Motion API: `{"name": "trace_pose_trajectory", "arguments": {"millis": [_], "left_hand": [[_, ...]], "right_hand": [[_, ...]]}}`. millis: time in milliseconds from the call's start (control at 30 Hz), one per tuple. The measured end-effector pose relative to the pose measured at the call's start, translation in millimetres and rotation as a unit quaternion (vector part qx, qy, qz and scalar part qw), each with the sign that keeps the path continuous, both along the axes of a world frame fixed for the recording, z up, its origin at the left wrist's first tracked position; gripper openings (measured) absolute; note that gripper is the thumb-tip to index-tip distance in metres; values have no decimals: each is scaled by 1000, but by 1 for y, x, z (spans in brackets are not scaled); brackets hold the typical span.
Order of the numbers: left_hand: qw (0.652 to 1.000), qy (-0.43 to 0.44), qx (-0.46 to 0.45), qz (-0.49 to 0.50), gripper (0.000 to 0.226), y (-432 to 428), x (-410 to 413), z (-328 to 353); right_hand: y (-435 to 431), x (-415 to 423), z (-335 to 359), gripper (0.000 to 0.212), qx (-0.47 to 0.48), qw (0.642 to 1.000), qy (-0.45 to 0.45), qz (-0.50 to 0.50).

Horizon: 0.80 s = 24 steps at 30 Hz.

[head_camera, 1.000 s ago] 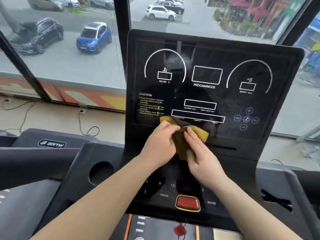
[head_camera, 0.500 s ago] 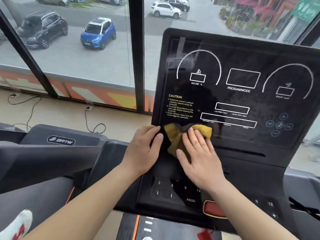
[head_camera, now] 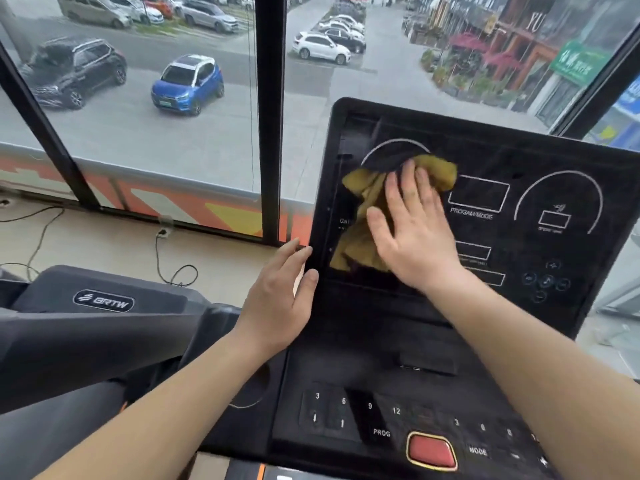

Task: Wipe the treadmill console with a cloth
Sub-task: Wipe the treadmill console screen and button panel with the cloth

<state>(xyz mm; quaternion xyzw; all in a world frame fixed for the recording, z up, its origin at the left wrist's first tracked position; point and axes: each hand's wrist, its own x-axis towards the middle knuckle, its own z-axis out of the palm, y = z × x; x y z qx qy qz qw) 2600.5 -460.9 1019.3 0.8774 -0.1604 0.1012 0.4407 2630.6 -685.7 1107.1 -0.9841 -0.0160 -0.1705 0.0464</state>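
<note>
We see the right hand (head_camera: 415, 233), fingers spread flat, pressing the yellow cloth (head_camera: 362, 199) against the treadmill console (head_camera: 381, 327), at its nine o'clock side. The left hand (head_camera: 277, 299), fingers straight and loose, sits at the cloth's eight o'clock by the console's edge, perhaps touching it.

Right hand (head_camera: 415, 233) slid cloth (head_camera: 363, 216) up console screen (head_camera: 519, 161); left hand (head_camera: 280, 299) shifted to left edge.

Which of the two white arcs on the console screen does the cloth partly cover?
The left arc: the yellow cloth, pressed flat under the right hand, overlaps its lower ends. The right arc is clear of cloth and shows whole.
</note>
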Motion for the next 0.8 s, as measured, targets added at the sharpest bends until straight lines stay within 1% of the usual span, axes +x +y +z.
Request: {"name": "trace_pose_trajectory", "arguments": {"millis": [67, 133, 233, 300, 333, 367, 467, 533, 600, 667, 733, 800], "left_hand": [[1000, -2, -5, 2, 44, -2, 3, 8], [1000, -15, -10, 8, 44, -4, 10, 20], [999, -43, -16, 12, 43, -4, 20, 34], [998, -50, -17, 16, 42, -4, 26, 40], [999, -50, -14, 15, 42, -3, 28, 42], [999, -48, -10, 10, 42, -2, 29, 43], [999, -51, 1, -1, 42, -1, 31, 43], [999, -52, 9, 3, 41, 2, 31, 42], [999, -47, 16, 10, 41, 6, 30, 38], [999, -46, 20, 17, 41, 11, 27, 31], [998, -48, 25, 28, 42, 15, 21, 20], [998, -44, 32, 37, 41, 19, 9, 6]], "right_hand": [[-3, 21, 24, 71, -4, 999, -14, -30], [10, 29, 25, 71, -43, 998, -47, -28], [26, 15, -11, 73, -117, 992, -45, 26], [18, 3, -28, 74, -139, 987, -38, 72], [9, 3, -24, 75, -137, 987, -40, 79], [0, 7, -15, 77, -130, 988, -45, 69], [-14, 34, 29, 84, -88, 994, -65, -6], [-6, 43, 39, 82, -94, 994, -59, -23], [16, 41, 23, 76, -103, 992, -70, 6], [39, 26, -12, 70, -97, 990, -72, 71], [58, -3, -54, 67, -67, 988, -38, 130], [64, -38, -91, 65, -35, 985, 13, 168]]}}
